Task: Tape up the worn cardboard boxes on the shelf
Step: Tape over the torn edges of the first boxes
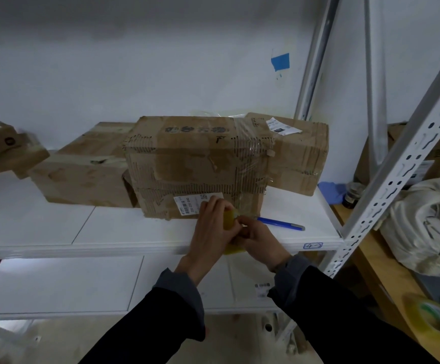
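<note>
A worn cardboard box (195, 164) with torn facing and a white label stands in the middle of the white shelf (124, 232); clear tape wraps its right part. Just in front of the box both hands meet on a yellowish roll of tape (229, 219). My left hand (212, 227) grips the roll from the left. From the right, my right hand (258, 239) pinches at the roll's edge. A blue pen-like cutter (282, 223) lies on the shelf right of my hands. More worn boxes sit to the left (82, 172), far left (6, 151) and behind right (300, 153).
White perforated shelf uprights (397, 169) rise at the right. Beyond them a wooden surface holds a pale cloth bundle (421, 224), a small jar (353, 193), a blue glove (331, 189) and a second tape roll (434, 321). A lower white shelf (55, 285) lies beneath.
</note>
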Motion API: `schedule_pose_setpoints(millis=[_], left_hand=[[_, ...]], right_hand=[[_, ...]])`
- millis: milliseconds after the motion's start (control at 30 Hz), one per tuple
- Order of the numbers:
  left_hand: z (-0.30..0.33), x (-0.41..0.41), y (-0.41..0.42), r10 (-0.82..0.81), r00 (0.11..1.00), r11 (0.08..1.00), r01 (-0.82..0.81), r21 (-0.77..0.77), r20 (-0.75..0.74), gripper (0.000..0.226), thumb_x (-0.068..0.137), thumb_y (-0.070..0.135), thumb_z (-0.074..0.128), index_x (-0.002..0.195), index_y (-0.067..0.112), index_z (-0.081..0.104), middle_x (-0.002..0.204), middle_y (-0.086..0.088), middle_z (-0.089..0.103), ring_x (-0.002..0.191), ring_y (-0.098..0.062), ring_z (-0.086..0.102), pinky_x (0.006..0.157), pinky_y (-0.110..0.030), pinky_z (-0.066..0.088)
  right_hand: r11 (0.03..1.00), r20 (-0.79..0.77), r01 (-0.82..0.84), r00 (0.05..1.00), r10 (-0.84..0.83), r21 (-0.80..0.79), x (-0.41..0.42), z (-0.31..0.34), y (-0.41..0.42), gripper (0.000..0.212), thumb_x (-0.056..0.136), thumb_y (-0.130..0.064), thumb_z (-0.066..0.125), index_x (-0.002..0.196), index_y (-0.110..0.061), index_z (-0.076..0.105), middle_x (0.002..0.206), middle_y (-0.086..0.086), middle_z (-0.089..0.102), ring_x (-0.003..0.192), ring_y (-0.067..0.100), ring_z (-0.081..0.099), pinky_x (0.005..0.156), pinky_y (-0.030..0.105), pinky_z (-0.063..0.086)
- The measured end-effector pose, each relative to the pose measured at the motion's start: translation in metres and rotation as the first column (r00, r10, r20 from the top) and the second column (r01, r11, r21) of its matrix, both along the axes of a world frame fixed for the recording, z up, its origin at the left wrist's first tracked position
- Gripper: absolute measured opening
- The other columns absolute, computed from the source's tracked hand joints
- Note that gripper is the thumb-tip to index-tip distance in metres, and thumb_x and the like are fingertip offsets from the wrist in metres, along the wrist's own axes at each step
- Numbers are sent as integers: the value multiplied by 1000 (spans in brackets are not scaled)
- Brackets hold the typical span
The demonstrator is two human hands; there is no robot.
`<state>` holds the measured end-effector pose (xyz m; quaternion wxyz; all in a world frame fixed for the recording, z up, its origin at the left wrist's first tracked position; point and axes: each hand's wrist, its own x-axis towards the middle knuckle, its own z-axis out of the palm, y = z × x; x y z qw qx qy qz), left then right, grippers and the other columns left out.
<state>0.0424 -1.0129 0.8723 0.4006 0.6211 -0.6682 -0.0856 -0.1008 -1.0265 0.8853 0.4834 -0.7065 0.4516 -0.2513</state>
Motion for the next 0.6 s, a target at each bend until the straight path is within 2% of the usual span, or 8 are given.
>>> schedule_pose_setpoints(millis=[100, 200, 267, 333, 433, 500, 600], left_hand=[[0, 0, 0, 7, 1000, 1000, -7, -12, -10, 27, 85, 25, 74, 99, 23, 51, 105, 5, 51, 101, -13, 46, 85, -22, 41], [1, 2, 1, -3, 1000, 1000, 3, -7, -16, 27, 85, 24, 74, 97, 22, 50, 101, 7, 49, 97, -13, 46, 81, -16, 37], [6, 8, -1, -58, 998, 998, 58, 19, -9, 21, 89, 27, 71, 95, 22, 52, 101, 7, 51, 95, -11, 47, 79, -14, 37], [17, 20, -6, -141, 989, 987, 144, 75, -39, 8, 95, 27, 64, 92, 23, 58, 98, 8, 56, 92, -9, 51, 79, -20, 43], [39, 43, -17, -283, 959, 942, 275, 193, 11, 13, 95, 15, 64, 88, 26, 68, 95, 8, 64, 88, -7, 59, 79, -24, 46], [53, 51, -23, -353, 931, 905, 316, 284, 88, 10, 91, 13, 71, 89, 23, 73, 93, 7, 68, 87, -7, 62, 79, -26, 51], [68, 52, -30, -415, 890, 874, 331, 357, 191, 4, 89, 15, 75, 89, 18, 77, 90, 6, 71, 83, -4, 63, 79, -27, 53]], right_hand=[[1000, -11, -13, 1000, 13, 10, 0, 1, -1, 26, 94, 4, 58, 115, -12, 58, 104, 2, 69, 87, 4, 67, 75, 13, 53], [999, -1, -29, 1000, 29, 18, -1, 0, -3, 30, 93, 8, 57, 111, -16, 58, 103, 2, 70, 86, 1, 69, 78, 15, 55], [999, -22, -45, 999, 46, 11, -3, 0, -6, 34, 93, 7, 57, 108, -23, 58, 106, 5, 70, 94, 9, 69, 91, 29, 56], [998, -48, -59, 997, 60, 16, -5, 1, -10, 32, 92, 2, 61, 103, -29, 58, 105, 8, 70, 97, 21, 66, 98, 46, 53], [994, -66, -98, 993, 100, 37, -9, 2, -13, 22, 91, -9, 68, 110, -20, 62, 105, 17, 72, 100, 29, 67, 98, 52, 51], [993, -73, -111, 991, 113, 32, -11, 1, -14, 26, 89, -12, 70, 113, -12, 62, 104, 26, 69, 96, 29, 66, 96, 55, 51], [989, -105, -145, 984, 145, 7, -12, 5, -15, 25, 89, -6, 70, 113, -8, 62, 105, 22, 70, 100, 35, 66, 96, 52, 52]])
